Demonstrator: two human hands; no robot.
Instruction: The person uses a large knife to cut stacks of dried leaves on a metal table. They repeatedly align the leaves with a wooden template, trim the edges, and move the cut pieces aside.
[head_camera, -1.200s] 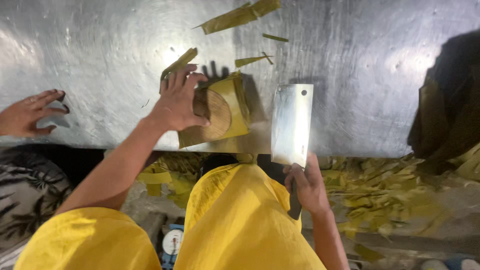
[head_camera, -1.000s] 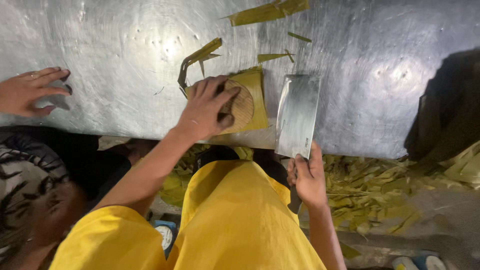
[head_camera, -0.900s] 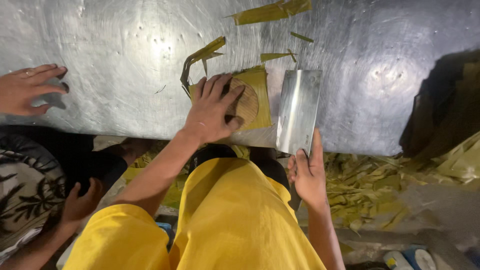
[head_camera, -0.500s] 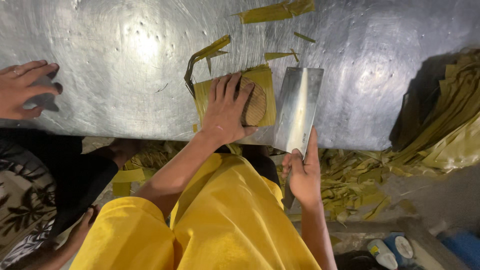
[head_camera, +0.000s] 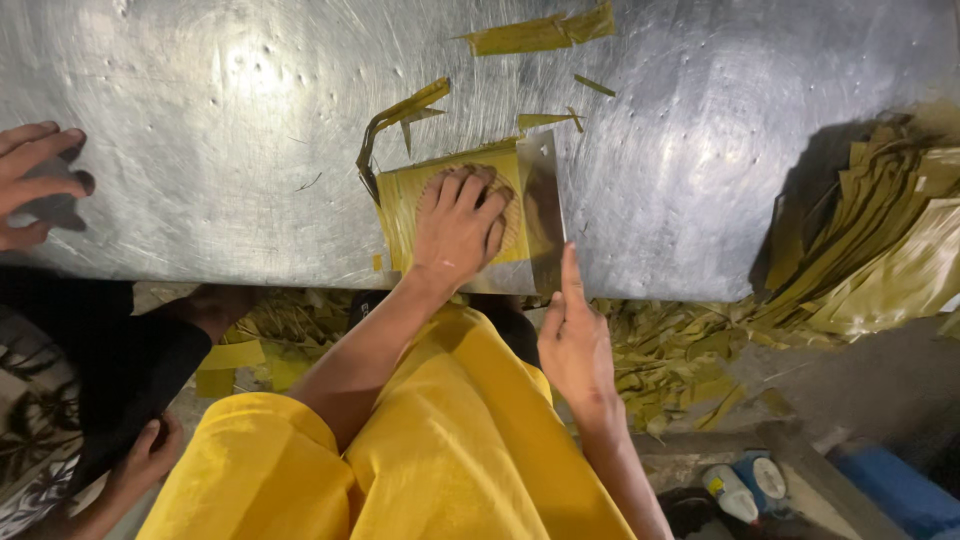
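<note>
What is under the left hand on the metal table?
The left hand presses a round woven disc onto stacked yellow leaf sheets. The disc's middle is covered by the palm.

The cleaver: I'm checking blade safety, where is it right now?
In the head view, the cleaver stands on the metal table, against the right edge of the yellow leaf stack, held by the right hand.

We have 1 view, from a camera on our head, looking steeply down and slightly forward. It sits close above our lap, so our yellow-clad knees (head_camera: 400, 470) fill the bottom edge and the metal table (head_camera: 220, 120) spans the top half. Our left hand (head_camera: 458, 222) and right hand (head_camera: 575, 345) lie near the centre. The floor (head_camera: 880, 390) at lower right is dim, perhaps littered with leaves. No second view shares this scene.
</note>
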